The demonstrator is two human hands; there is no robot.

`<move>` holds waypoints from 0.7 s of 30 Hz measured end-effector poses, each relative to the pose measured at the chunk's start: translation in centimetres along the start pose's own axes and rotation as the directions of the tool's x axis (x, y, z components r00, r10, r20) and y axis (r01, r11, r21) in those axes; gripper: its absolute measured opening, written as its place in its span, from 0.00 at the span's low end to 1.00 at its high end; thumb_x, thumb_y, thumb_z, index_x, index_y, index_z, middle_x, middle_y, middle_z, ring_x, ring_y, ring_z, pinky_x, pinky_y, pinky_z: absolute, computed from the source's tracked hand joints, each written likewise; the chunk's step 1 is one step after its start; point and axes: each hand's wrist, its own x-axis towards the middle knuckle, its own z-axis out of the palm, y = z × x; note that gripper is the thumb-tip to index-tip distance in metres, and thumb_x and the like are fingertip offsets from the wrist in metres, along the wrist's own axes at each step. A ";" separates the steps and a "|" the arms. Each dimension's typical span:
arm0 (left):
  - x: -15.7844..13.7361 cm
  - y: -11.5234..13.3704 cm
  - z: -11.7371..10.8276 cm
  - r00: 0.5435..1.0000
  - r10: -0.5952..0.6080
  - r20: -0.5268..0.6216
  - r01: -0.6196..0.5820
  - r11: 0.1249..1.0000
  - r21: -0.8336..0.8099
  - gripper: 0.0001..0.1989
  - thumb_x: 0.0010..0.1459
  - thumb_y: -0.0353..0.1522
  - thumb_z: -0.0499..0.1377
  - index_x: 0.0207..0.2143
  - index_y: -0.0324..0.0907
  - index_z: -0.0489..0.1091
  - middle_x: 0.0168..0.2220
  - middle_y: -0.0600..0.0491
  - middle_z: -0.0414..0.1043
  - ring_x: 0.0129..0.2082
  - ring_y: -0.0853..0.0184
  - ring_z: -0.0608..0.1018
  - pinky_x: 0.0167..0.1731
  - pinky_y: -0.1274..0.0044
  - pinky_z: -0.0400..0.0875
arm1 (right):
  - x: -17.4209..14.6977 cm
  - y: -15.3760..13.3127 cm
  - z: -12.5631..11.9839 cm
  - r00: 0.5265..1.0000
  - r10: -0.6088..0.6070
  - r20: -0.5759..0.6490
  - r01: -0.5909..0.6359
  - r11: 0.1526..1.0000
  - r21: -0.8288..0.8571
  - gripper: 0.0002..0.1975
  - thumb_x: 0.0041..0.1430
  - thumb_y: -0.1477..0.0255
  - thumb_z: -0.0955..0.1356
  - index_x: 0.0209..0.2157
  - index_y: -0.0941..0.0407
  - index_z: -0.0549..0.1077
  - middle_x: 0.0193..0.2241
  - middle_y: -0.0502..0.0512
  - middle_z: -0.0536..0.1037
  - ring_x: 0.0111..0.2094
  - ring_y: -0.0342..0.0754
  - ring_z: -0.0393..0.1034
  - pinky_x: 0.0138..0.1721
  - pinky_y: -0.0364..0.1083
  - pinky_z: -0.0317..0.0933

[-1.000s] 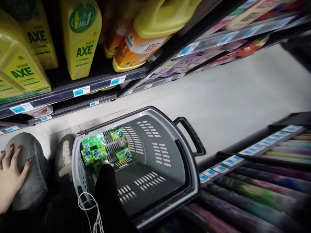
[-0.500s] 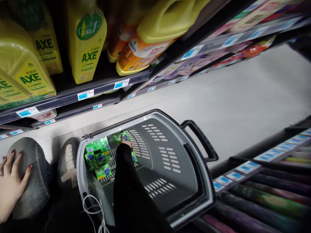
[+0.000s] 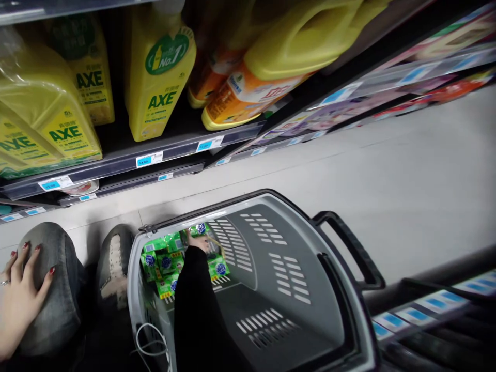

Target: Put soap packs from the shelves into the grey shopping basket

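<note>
My left hand (image 3: 24, 289) lies with spread fingers on my jeans-covered knee (image 3: 50, 258), holding nothing. My right hand (image 3: 198, 242) reaches down into a grey shopping basket (image 3: 279, 310). Its fingers are bent around a small green packet (image 3: 200, 229) with a blue round logo, near the basket's far wall. My wrist and black sleeve (image 3: 197, 299) hide part of the grip. Several like packets (image 3: 166, 263) lie close together to the left of the hand. Another green packet (image 3: 219, 268) sits just to its right.
Yellow AXE bottles (image 3: 160, 88) and a yellow-orange jug (image 3: 248, 93) stand on the shelf ahead. The black basket handle (image 3: 352, 248) sticks out to the right. A white cable (image 3: 151, 338) hangs at the basket's near left. Another shelf edge with price tags (image 3: 422, 310) runs along the right.
The view has shifted, so basket and shelf appear further right and lower. My right hand has moved slightly left within the basket, among the packets. My left hand stays on the knee.
</note>
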 end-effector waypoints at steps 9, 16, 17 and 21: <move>0.7 0.3 0.2 1.000 0.020 0.009 -0.020 1.000 0.019 0.30 0.64 0.44 0.48 0.64 0.39 0.56 0.67 0.42 0.50 0.68 0.48 0.52 0.65 0.54 0.51 | -4.5 -1.0 4.1 0.952 -0.289 0.099 0.300 0.946 -0.122 0.44 0.54 0.62 0.73 0.64 0.67 0.53 0.60 0.73 0.61 0.58 0.61 0.60 0.58 0.54 0.54; 0.5 0.3 -0.2 1.000 -0.016 0.010 0.017 0.999 -0.029 0.33 0.64 0.47 0.46 0.63 0.35 0.58 0.67 0.37 0.51 0.68 0.48 0.51 0.65 0.56 0.48 | -3.2 -0.3 3.2 0.953 -0.279 0.114 0.297 0.934 -0.198 0.35 0.61 0.57 0.67 0.62 0.64 0.58 0.58 0.69 0.65 0.56 0.58 0.64 0.56 0.56 0.56; 0.5 0.3 -0.2 1.000 -0.014 0.006 0.014 1.000 -0.028 0.33 0.64 0.47 0.46 0.62 0.34 0.59 0.66 0.36 0.51 0.68 0.47 0.52 0.65 0.56 0.48 | -3.5 -0.3 3.1 0.957 -0.267 0.113 0.285 0.935 -0.211 0.35 0.61 0.57 0.67 0.62 0.64 0.58 0.57 0.69 0.65 0.55 0.58 0.64 0.56 0.56 0.57; 0.5 0.6 -0.4 1.000 -0.015 0.017 0.015 1.000 -0.023 0.32 0.64 0.46 0.46 0.63 0.35 0.58 0.66 0.38 0.51 0.68 0.48 0.51 0.66 0.57 0.47 | -5.4 -0.7 2.5 0.966 -0.245 0.079 0.257 0.930 -0.264 0.37 0.62 0.59 0.67 0.64 0.65 0.53 0.59 0.72 0.63 0.56 0.61 0.63 0.53 0.56 0.59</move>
